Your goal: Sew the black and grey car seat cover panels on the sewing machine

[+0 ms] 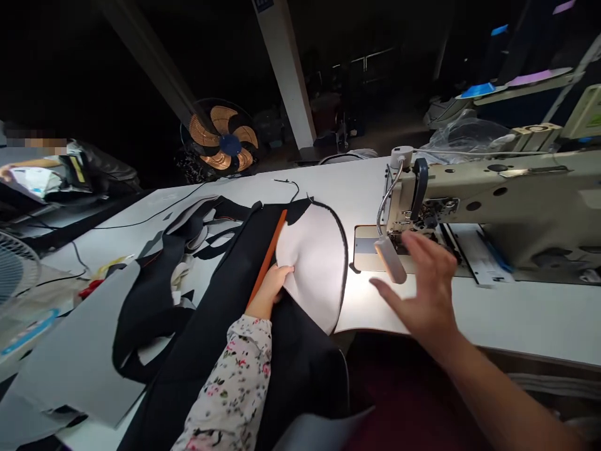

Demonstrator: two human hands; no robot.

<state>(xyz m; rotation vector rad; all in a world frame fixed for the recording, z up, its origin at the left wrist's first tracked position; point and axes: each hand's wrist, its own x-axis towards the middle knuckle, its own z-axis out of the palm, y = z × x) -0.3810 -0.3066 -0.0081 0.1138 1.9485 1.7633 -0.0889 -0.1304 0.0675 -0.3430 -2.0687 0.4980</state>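
My left hand [275, 285], below a floral sleeve, grips the edge of a white rounded fabric panel [317, 260] with dark edging, thumb on top and fingers beneath. Under and beside the panel spreads black fabric [225, 300] with an orange strip [267, 260] along it. Raised over the table's right part, my right hand [429, 288] has thumb and fingers apart and holds nothing. Just behind it stand the needle area of a sewing machine [507, 194] and a small lamp [390, 260] on a bendable neck, which lights the white tabletop.
Black fabric cutouts [150, 300] and a grey sheet [79, 344] lie to the left. A fan [230, 144] stands beyond the table, and another fan [16, 269] is at the left edge. A person [42, 166] sits at far left. Plastic wrap [469, 134] lies behind the machine.
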